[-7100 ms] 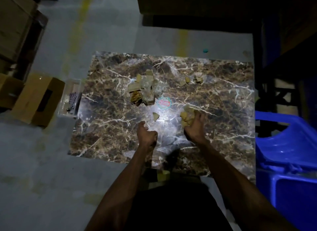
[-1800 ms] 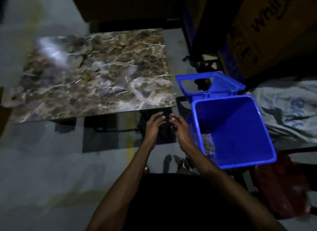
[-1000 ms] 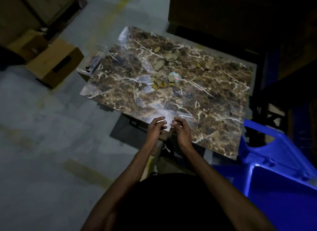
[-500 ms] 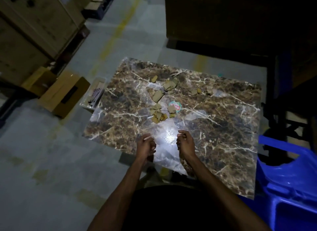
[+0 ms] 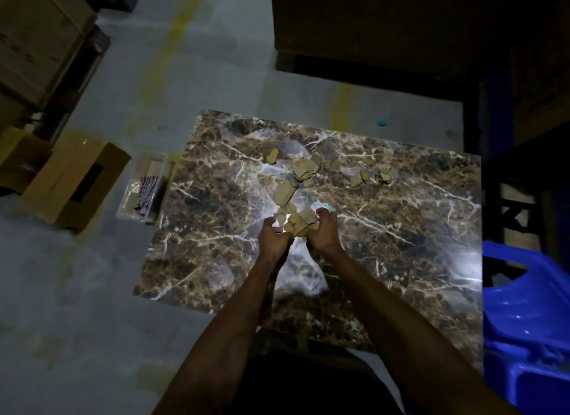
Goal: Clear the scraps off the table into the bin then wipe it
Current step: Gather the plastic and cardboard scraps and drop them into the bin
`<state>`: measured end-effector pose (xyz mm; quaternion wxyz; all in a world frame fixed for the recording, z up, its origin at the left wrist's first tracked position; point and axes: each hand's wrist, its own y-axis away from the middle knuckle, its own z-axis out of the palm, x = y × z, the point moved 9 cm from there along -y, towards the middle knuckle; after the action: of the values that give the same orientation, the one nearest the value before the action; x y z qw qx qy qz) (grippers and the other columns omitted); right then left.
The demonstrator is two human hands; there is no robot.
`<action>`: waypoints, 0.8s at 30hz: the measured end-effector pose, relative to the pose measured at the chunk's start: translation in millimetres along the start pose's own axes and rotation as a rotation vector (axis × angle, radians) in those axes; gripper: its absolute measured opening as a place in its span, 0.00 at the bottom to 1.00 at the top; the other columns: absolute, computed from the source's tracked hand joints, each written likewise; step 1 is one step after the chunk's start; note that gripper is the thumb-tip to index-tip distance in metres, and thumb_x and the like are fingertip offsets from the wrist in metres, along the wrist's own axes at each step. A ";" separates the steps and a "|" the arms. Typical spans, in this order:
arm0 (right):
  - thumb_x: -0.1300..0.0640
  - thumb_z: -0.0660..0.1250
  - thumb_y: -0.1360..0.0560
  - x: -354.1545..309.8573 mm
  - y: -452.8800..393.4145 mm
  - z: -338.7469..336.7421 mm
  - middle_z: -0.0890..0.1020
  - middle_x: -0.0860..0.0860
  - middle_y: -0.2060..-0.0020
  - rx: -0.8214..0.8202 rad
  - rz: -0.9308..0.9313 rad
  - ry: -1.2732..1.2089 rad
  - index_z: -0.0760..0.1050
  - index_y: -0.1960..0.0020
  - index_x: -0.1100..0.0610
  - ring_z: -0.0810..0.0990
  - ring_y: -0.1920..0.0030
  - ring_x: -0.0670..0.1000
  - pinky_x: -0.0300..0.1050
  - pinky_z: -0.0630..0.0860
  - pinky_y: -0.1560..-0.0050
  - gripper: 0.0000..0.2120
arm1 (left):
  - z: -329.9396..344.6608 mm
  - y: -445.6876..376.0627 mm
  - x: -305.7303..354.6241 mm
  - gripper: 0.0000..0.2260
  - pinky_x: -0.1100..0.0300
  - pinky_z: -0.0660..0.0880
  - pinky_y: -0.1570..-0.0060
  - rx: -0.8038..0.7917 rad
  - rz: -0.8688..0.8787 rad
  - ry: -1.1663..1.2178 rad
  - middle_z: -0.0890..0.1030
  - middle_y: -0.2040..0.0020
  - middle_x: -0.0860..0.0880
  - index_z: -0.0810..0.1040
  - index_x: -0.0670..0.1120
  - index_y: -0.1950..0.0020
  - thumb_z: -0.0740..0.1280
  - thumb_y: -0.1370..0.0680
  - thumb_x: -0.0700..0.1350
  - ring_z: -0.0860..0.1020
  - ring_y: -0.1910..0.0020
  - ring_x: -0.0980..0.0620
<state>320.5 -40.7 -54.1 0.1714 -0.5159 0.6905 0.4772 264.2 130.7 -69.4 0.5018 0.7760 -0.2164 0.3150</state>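
Both hands advanced, cupping scraps [image 5: 300,221]; round wrapper [image 5: 324,205] half hidden.

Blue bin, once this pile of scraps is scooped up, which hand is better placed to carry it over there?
Right. The blue bin stands past the table's right edge, on the right hand's side; the left hand would likely cross over.

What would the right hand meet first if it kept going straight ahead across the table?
The right hand, already against the near scraps, would probably meet the round white-and-teal piece at its fingertips first; depth is unclear.
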 end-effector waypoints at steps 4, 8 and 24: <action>0.57 0.62 0.32 -21.0 -13.4 4.5 0.73 0.62 0.42 0.048 0.001 0.004 0.75 0.38 0.66 0.72 0.46 0.55 0.37 0.62 0.52 0.25 | 3.8 -26.0 24.9 0.19 0.51 0.81 0.50 -0.071 0.056 -0.051 0.84 0.53 0.47 0.78 0.50 0.37 0.70 0.28 0.40 0.83 0.54 0.48; 0.59 0.63 0.33 -24.9 -40.2 -28.2 0.73 0.56 0.46 0.210 -0.060 0.121 0.75 0.45 0.59 0.75 0.46 0.60 0.51 0.73 0.46 0.16 | -21.4 -65.4 57.3 0.19 0.54 0.79 0.52 -0.021 0.211 -0.223 0.80 0.50 0.46 0.78 0.48 0.41 0.63 0.30 0.52 0.81 0.53 0.46; 0.47 0.58 0.16 -76.2 -133.3 2.7 0.76 0.57 0.31 0.195 -0.410 0.432 0.73 0.28 0.59 0.71 0.32 0.60 0.53 0.64 0.30 0.23 | 40.3 -145.2 145.0 0.21 0.49 0.69 0.40 -0.106 0.796 -0.718 0.71 0.34 0.47 0.72 0.49 0.26 0.63 0.18 0.53 0.69 0.38 0.44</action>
<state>467.8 1.7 -64.2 0.1621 -0.7148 0.6352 0.2434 472.4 149.4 -72.3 0.2764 0.6666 -0.6673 0.1842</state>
